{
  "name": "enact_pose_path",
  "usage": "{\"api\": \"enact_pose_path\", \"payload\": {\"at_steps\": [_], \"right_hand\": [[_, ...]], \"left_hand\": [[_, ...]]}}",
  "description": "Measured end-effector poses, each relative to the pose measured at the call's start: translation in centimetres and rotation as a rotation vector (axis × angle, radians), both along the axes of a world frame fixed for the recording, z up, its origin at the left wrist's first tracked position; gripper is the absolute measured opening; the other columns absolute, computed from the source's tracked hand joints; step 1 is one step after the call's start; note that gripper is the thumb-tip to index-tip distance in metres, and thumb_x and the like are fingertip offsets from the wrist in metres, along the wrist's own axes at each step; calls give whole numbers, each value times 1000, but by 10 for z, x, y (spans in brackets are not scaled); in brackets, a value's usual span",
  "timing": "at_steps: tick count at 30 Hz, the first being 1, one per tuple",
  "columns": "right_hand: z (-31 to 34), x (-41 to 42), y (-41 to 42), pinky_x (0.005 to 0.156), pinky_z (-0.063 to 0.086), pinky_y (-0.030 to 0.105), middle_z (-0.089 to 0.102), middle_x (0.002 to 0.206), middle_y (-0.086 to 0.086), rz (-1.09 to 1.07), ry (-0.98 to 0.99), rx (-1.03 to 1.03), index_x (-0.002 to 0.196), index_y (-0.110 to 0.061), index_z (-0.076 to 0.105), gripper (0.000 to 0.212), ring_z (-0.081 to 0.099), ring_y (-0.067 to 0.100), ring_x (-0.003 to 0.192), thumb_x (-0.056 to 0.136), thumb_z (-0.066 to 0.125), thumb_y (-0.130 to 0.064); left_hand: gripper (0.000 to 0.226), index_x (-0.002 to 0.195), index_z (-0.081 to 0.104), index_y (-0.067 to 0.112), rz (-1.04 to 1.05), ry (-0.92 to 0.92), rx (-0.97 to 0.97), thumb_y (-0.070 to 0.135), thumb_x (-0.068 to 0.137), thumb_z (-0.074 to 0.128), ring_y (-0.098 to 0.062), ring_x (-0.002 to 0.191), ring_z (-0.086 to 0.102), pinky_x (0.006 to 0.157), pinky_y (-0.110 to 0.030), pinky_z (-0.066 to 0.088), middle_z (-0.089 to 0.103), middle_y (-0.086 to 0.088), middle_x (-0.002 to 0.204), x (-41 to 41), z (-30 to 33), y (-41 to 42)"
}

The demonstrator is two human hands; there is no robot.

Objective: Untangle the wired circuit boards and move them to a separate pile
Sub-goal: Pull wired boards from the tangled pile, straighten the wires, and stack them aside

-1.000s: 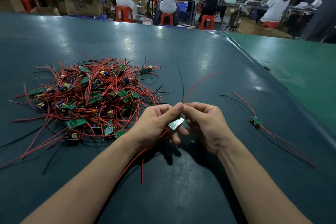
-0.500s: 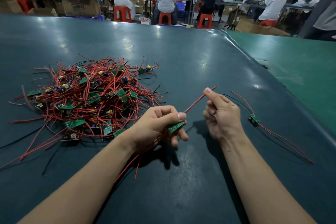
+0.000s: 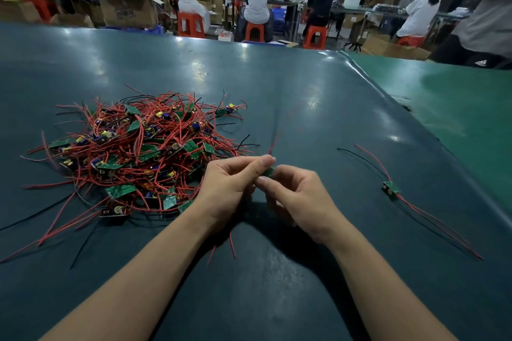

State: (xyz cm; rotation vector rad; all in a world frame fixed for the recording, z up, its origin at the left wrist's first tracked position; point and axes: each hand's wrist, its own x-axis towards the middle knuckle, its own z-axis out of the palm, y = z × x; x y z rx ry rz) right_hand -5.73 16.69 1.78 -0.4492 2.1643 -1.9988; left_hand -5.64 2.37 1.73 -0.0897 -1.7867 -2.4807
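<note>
A tangled pile of small green circuit boards with red and black wires [image 3: 144,152] lies on the dark green table [image 3: 304,97] at the left. My left hand [image 3: 230,188] and my right hand [image 3: 296,199] meet in front of me and both pinch one small green board [image 3: 268,172]. Its blurred red wire rises from the fingers, and short red wire ends hang below my left hand. One separated board with red and black wires [image 3: 391,188] lies alone at the right.
The table's raised right edge [image 3: 432,130] borders a lighter green surface [image 3: 465,108]. Beyond the far edge, several people sit on red stools [image 3: 191,25] at workbenches with cardboard boxes.
My right hand, which had drawn the red wire out to the right, has come back to the left hand and now pinches the board with it. The wire swings upward, blurred.
</note>
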Motion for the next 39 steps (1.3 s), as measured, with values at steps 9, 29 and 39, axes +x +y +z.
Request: {"api": "enact_pose_path", "payload": {"at_steps": [9, 29, 39], "right_hand": [[17, -7, 11, 36, 40, 20, 72, 75, 7, -550, 97, -460, 79, -11, 65, 13, 58, 15, 43, 93, 65, -11], [7, -15, 24, 42, 47, 18, 75, 75, 8, -763, -350, -741, 101, -2, 60, 9, 71, 18, 57, 93, 59, -6], [12, -5, 3, 39, 42, 19, 72, 77, 10, -319, -234, -364, 90, -10, 70, 12, 61, 17, 47, 84, 70, -20]], "left_hand": [[20, 84, 75, 13, 432, 305, -332, 22, 95, 61, -12, 57, 57, 60, -28, 49, 65, 0, 64, -5, -2, -8], [36, 122, 64, 7, 793, 164, -1256, 10, 86, 68, -32, 105, 49, 90, -39, 41, 58, -14, 116, -8, -5, -40], [16, 104, 69, 0, 922, 842, -993, 5, 89, 70, -29, 94, 57, 86, -38, 48, 63, -16, 100, 3, 6, -37]]}}
